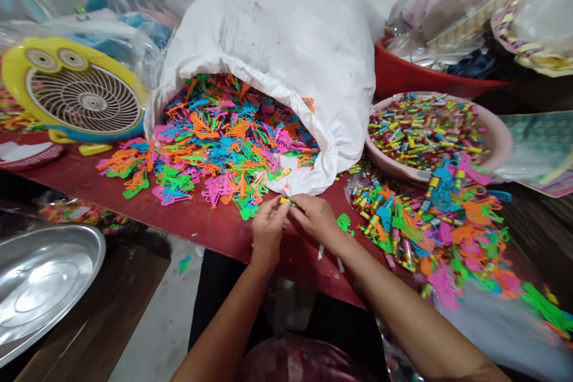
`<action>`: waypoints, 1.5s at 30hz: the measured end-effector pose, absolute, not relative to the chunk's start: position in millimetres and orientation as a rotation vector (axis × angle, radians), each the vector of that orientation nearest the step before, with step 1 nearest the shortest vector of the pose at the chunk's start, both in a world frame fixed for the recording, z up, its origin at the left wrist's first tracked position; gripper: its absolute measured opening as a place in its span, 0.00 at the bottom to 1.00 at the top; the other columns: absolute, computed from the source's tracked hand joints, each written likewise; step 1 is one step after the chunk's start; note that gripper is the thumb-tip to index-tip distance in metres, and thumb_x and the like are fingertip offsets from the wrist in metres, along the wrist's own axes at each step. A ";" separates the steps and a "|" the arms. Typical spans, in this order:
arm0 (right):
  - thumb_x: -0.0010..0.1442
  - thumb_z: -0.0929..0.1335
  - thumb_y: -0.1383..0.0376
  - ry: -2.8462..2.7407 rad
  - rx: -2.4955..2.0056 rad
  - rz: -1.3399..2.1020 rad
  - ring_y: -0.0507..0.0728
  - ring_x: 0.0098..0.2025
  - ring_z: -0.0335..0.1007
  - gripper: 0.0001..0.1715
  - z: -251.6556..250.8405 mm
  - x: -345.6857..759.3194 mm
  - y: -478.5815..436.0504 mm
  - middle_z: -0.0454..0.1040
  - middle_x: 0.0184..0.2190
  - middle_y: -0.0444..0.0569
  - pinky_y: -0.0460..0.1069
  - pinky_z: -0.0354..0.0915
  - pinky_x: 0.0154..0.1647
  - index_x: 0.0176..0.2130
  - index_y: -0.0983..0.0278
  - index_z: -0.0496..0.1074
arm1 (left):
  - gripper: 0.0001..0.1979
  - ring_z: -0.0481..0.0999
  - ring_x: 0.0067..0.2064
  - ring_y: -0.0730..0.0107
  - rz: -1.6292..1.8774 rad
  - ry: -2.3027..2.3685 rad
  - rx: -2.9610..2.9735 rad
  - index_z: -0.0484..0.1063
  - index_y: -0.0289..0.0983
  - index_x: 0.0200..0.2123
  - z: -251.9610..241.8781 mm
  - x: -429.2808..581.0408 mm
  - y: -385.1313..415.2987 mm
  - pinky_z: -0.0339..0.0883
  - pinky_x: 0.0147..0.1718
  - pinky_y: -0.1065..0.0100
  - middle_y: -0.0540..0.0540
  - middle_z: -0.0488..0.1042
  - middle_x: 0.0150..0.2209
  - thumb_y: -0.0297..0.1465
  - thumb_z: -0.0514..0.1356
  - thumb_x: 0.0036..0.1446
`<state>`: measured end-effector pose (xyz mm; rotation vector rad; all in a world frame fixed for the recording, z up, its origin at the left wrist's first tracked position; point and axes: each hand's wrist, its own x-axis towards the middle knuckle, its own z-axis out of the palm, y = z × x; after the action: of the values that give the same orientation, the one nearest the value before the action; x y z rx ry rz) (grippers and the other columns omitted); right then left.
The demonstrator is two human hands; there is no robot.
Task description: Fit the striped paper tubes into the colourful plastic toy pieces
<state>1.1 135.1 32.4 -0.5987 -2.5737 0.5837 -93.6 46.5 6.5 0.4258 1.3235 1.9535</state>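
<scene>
My left hand (269, 225) and my right hand (319, 219) meet over the table's front edge, fingertips pinched together. Between them is a small yellow-banded tube (286, 201), mostly covered by the fingers. Just beyond lies a heap of flat plastic toy pieces (233, 143) in orange, green, blue and pink, spilling from the mouth of a big white sack (277, 30). Another tube (283, 174) rests on the sack's lower lip. To the right of my right hand a single green plastic piece (344, 222) lies on the red tabletop (308, 256).
A pink basin (501, 143) full of small coloured tubes stands at right. Before it spreads a pile of plastic pieces with tubes (447, 221). A red tub (394, 71) sits behind. On the left are a yellow fan (92, 98) and, lower down, a metal basin (49, 286).
</scene>
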 end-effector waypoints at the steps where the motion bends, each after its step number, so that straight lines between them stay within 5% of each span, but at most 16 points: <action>1: 0.66 0.64 0.65 -2.592 -0.579 0.590 0.55 0.37 0.73 0.11 34.2 -0.8 135.2 0.79 0.37 0.50 0.47 0.62 0.40 0.42 0.63 0.76 | 0.17 0.66 0.26 0.80 1.948 1.350 0.433 0.76 0.34 0.43 5.4 -95.1 46.4 0.62 0.26 0.75 0.51 0.70 0.30 0.38 0.66 0.52; 6: 0.62 0.65 0.68 -2.646 -0.420 0.827 0.55 0.40 0.74 0.13 58.5 -16.9 162.1 0.79 0.40 0.49 0.46 0.65 0.41 0.45 0.63 0.76 | 0.13 0.72 0.32 0.75 1.997 1.377 0.449 0.75 0.35 0.39 -6.4 -107.8 46.1 0.65 0.30 0.75 0.48 0.74 0.34 0.39 0.63 0.57; 14: 0.52 0.63 0.80 -2.776 -0.591 0.275 0.60 0.52 0.66 0.28 47.3 -97.1 235.6 0.74 0.49 0.55 0.52 0.59 0.54 0.50 0.66 0.74 | 0.12 0.71 0.25 0.79 1.937 1.347 0.582 0.68 0.35 0.36 -14.5 -108.8 50.4 0.62 0.24 0.76 0.48 0.75 0.32 0.39 0.59 0.59; 22: 0.54 0.68 0.71 -2.689 -0.729 0.331 0.57 0.38 0.66 0.04 47.4 -72.3 233.8 0.72 0.33 0.50 0.47 0.59 0.38 0.31 0.65 0.74 | 0.16 0.69 0.22 0.80 1.951 1.298 0.548 0.69 0.35 0.35 -13.5 -110.9 51.1 0.60 0.21 0.76 0.49 0.75 0.30 0.43 0.62 0.55; 24: 0.57 0.68 0.66 -2.626 -0.775 0.368 0.54 0.33 0.65 0.05 52.0 -55.7 228.1 0.71 0.29 0.47 0.46 0.59 0.34 0.30 0.65 0.72 | 0.17 0.69 0.22 0.80 1.944 1.302 0.544 0.70 0.34 0.35 -11.5 -111.2 50.0 0.60 0.21 0.76 0.48 0.75 0.30 0.43 0.63 0.55; 28: 0.59 0.67 0.57 -2.384 -0.856 0.892 0.51 0.25 0.62 0.13 53.3 -20.4 198.5 0.69 0.25 0.42 0.45 0.57 0.26 0.32 0.65 0.70 | 0.16 0.69 0.23 0.80 1.917 1.311 0.564 0.72 0.34 0.34 -5.9 -109.7 47.1 0.61 0.22 0.76 0.48 0.75 0.30 0.42 0.62 0.55; 33: 0.49 0.74 0.53 -1.922 -0.926 1.571 0.48 0.22 0.58 0.20 46.3 16.8 153.6 0.69 0.22 0.40 0.44 0.55 0.23 0.32 0.66 0.72 | 0.16 0.67 0.22 0.81 1.855 1.249 0.553 0.72 0.33 0.37 -1.7 -96.7 50.2 0.57 0.20 0.77 0.49 0.74 0.29 0.41 0.63 0.55; 41: 0.53 0.73 0.52 -1.846 -0.971 1.667 0.48 0.20 0.57 0.20 33.5 52.0 131.4 0.68 0.21 0.40 0.43 0.52 0.20 0.35 0.66 0.72 | 0.12 0.64 0.20 0.82 1.786 1.224 0.575 0.68 0.34 0.27 4.5 -73.0 56.8 0.56 0.20 0.77 0.52 0.72 0.24 0.37 0.65 0.51; 45: 0.65 0.65 0.58 -2.141 -0.867 1.117 0.54 0.32 0.70 0.20 43.8 71.4 135.7 0.76 0.38 0.51 0.49 0.68 0.32 0.54 0.63 0.71 | 0.12 0.62 0.20 0.82 1.721 1.185 0.580 0.69 0.34 0.27 6.8 -75.2 54.7 0.54 0.21 0.76 0.51 0.72 0.23 0.37 0.65 0.52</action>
<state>71.4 135.7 43.8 -0.8667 -2.1414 1.1165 -75.2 54.7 6.8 0.5796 1.1847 1.7213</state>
